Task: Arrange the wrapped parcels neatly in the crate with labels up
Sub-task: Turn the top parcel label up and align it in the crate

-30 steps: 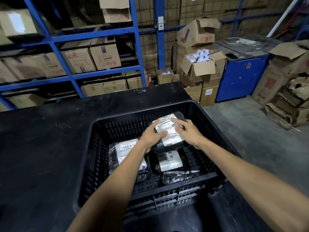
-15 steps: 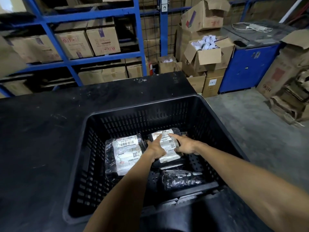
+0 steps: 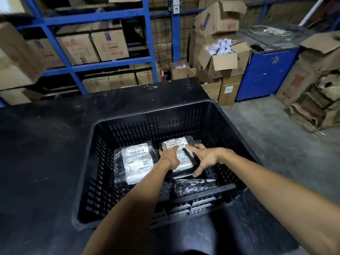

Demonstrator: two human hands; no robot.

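Your black slatted crate stood at centre frame on a scuffed black table flecked with pale marks toward its far edge. Inside it, the left parcel lay flat with its white label up, and just beside it, toward the middle, the second parcel also showed its label. Your left hand rested on that second parcel, fingers pressed flat on the label rather than closed around it. Your right hand sat at its right edge with the fingers spread, index laid on the label and thumb pointing down toward the crate floor. A third wrapped parcel lay at lower centre near the crate's near wall, no label visible. Blue racking holding cardboard cartons filled the upper left; an open carton of white items and a blue cabinet stood at upper right, with flattened cardboard on the grey concrete floor at right.
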